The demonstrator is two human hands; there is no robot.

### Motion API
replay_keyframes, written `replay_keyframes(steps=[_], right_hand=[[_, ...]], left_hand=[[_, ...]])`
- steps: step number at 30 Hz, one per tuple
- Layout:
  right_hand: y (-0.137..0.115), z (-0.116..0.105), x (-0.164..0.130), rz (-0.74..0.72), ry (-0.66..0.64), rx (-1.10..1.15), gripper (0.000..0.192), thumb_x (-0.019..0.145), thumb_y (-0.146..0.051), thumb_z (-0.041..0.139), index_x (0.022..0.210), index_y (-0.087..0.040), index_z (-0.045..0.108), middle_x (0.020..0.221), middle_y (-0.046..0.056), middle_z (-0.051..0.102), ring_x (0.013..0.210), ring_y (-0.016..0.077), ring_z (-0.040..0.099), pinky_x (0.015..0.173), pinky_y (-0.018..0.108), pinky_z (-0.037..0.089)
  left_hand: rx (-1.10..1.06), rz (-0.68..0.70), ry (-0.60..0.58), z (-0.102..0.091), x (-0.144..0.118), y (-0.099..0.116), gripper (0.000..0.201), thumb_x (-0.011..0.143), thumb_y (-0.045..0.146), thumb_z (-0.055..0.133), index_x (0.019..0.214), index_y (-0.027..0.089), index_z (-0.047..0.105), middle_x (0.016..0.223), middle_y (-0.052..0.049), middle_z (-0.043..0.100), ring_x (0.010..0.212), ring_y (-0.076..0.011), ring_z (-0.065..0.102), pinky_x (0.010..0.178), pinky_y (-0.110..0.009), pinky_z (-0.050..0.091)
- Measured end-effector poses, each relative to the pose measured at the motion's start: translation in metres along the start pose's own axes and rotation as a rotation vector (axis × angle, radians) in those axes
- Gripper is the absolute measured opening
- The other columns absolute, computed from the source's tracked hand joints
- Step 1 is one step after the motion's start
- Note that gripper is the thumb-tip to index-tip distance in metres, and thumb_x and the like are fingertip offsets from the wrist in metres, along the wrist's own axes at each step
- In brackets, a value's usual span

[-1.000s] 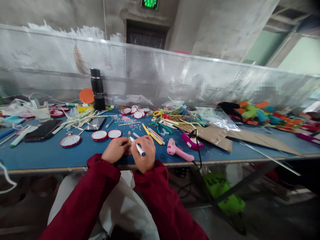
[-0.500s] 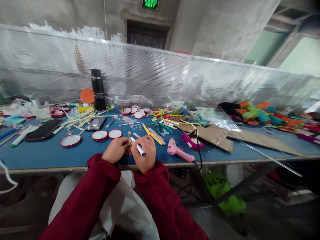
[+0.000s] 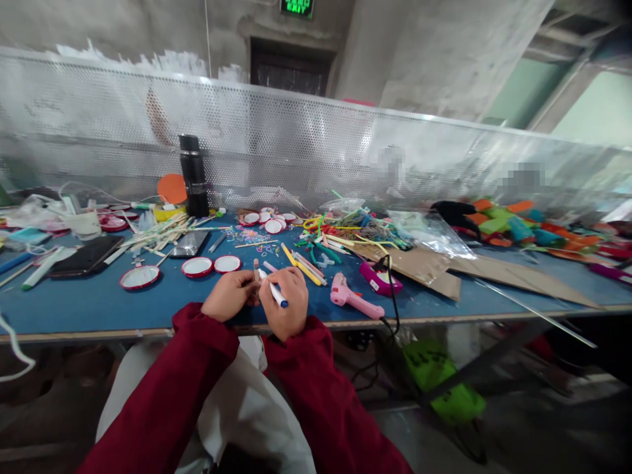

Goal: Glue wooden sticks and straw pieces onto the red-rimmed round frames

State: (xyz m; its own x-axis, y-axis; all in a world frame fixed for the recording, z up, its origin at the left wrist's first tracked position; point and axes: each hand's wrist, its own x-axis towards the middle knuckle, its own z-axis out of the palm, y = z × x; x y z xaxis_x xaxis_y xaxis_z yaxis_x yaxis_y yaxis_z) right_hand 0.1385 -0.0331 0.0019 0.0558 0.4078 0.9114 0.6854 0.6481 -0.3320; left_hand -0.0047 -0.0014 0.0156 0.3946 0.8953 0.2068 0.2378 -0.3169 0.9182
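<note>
My left hand (image 3: 231,294) is closed near the table's front edge, pinching a small brownish stick (image 3: 256,268) that stands up from its fingers. My right hand (image 3: 288,304) grips a white marker with a blue end (image 3: 278,294), its tip side pointing toward the stick. Whether the tip touches the stick I cannot tell, as my fingers hide part of it. Just beyond my hands lie two red-rimmed white lids (image 3: 228,264) and several yellow and pale sticks or pens (image 3: 309,270).
A pink glue gun (image 3: 356,297) with a black cord lies to the right, beside a purple tape-like object (image 3: 379,279). A black bottle (image 3: 194,176) stands at the back. Wooden sticks, phones (image 3: 87,256), loose coloured bits and cardboard (image 3: 424,270) cover the blue table (image 3: 187,308).
</note>
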Motion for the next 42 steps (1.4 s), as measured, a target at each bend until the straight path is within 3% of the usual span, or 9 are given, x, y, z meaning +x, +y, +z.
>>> replay_keyframes(steps=[16,42], right_hand=[[0.0006,0.0006,-0.0013,-0.024,-0.034,-0.004,0.015,0.089,-0.021,0.055,0.074,-0.024,0.053,0.068,-0.001,0.063,0.070,0.0161,0.061,0.090,0.037,0.045],[0.0007,0.0004,-0.0015,0.005,-0.009,-0.029,0.016,0.086,-0.018,0.055,0.073,-0.024,0.050,0.067,-0.002,0.062,0.069,0.0165,0.061,0.092,0.039,0.045]], left_hand=[[0.029,-0.008,0.022,0.0004,0.0009,-0.0024,0.019,0.076,0.035,0.061,0.069,0.017,0.059,0.059,0.002,0.056,0.055,-0.0124,0.050,0.053,-0.023,0.040],[0.017,-0.008,0.002,-0.0002,0.0005,-0.0011,0.018,0.078,0.035,0.059,0.073,0.017,0.061,0.063,0.001,0.061,0.055,-0.0128,0.053,0.055,-0.024,0.042]])
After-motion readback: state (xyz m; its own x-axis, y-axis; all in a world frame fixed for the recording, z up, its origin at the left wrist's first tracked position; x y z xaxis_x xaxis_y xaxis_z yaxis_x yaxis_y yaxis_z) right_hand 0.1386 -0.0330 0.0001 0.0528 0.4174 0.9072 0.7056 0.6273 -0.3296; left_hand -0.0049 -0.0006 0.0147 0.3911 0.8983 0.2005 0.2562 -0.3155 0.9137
